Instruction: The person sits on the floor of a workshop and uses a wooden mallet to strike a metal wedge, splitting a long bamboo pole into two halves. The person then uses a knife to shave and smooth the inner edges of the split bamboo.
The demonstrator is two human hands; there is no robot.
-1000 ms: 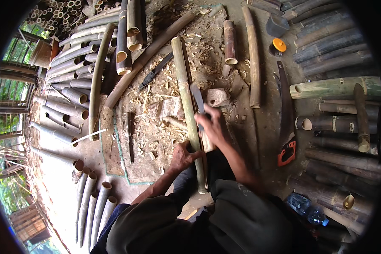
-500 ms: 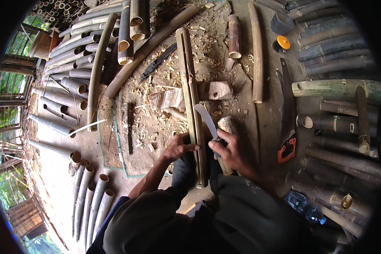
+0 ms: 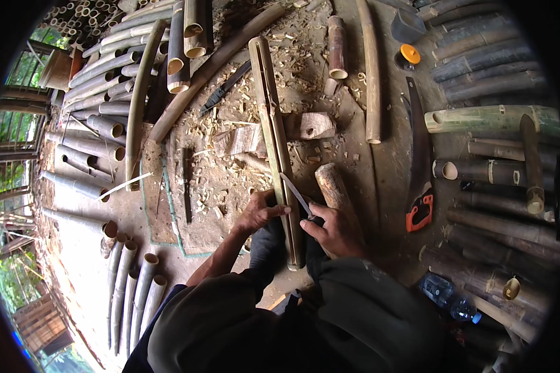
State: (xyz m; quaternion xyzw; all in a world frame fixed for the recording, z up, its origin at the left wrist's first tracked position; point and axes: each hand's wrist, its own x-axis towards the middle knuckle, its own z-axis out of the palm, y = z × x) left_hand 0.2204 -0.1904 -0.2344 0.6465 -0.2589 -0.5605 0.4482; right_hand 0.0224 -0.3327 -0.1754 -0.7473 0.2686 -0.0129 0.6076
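Note:
A long bamboo pole (image 3: 272, 130) with a slot cut along its upper face lies lengthwise before me, its near end between my legs. My left hand (image 3: 259, 212) is closed on the pole from the left, thumb across its top. In my right hand (image 3: 336, 230) is a knife (image 3: 297, 195), gripped by its dark handle. The blade slants up and left, its tip at the pole's slot. Under the pole's middle is a notched wooden block (image 3: 311, 126). A short log (image 3: 333, 186) lies just beyond my right hand.
Wood chips cover the ground ahead. A handsaw (image 3: 419, 155) with an orange handle lies right, below a jar with a yellow lid (image 3: 409, 55). Bamboo poles (image 3: 130, 292) are stacked on both sides. A sheathed blade (image 3: 225, 88) lies beyond the pole; a plastic bottle (image 3: 448, 298) is lower right.
The knife has turned and come down, its tip moving from beside the pole onto the slot. My right hand has rolled over, knuckles now up. The whole view has shifted slightly.

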